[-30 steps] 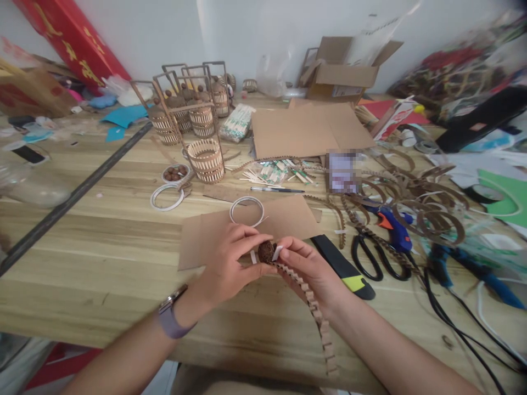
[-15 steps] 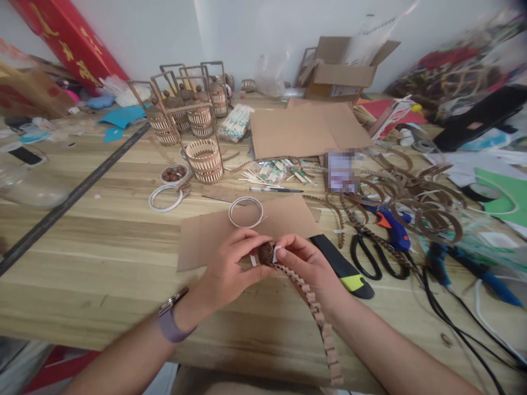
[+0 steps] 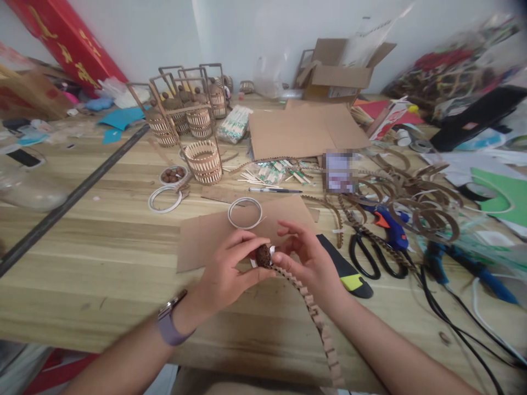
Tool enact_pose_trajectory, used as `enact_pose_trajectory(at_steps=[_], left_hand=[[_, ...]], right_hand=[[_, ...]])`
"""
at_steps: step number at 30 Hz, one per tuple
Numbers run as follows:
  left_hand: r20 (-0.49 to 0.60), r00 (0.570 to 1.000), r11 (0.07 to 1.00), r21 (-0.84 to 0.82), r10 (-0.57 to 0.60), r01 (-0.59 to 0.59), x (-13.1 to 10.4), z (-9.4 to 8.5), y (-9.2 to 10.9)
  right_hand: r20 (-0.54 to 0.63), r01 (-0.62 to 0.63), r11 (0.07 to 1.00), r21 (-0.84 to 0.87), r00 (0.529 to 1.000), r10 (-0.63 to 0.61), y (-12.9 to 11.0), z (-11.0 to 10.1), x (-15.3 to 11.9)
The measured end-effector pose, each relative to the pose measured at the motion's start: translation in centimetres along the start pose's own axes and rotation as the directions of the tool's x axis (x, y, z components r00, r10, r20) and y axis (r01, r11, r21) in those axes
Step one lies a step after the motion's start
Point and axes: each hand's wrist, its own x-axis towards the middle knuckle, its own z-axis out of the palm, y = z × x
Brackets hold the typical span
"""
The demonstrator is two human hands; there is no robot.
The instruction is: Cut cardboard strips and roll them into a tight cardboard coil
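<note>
My left hand [image 3: 228, 266] pinches a small dark brown roll of corrugated cardboard strip [image 3: 263, 255] between thumb and fingers. The strip's loose tail [image 3: 315, 312] curves from the roll down past my right wrist. A white tab [image 3: 272, 250] shows at the roll's right side. My right hand [image 3: 307, 260] is open beside it, fingers apart, its thumb close to the tab; whether they touch I cannot tell. Just beyond my hands, a roll of white tape [image 3: 229, 213] stands on a flat cardboard piece [image 3: 197, 241].
Right of my hands lie a black-and-yellow cutter [image 3: 349, 281], black-handled scissors [image 3: 364, 255], a blue glue gun [image 3: 391, 227] with cables, and curled cardboard strips [image 3: 432, 214]. Small woven baskets [image 3: 203, 164], a bowl of brown balls [image 3: 173, 174] and a pen [image 3: 275, 190] are farther back.
My right fingers have let go of the white tab and spread apart. My left hand still grips the roll, in almost the same place.
</note>
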Motion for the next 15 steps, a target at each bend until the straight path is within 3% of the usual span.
enact_pose_trajectory(at_steps=[5,15], left_hand=[[0.025,0.999,1.000,0.017,-0.023,0.022,-0.1,0.2,-0.2],[0.035,0.998,0.994,0.097,0.052,-0.055,-0.2,-0.1,-0.1]], right_hand=[[0.012,0.201,0.966,-0.162,0.979,-0.201,-1.1,-0.5,0.1],[0.152,0.118,0.982,-0.144,0.984,-0.096,-1.5,-1.1,0.5]])
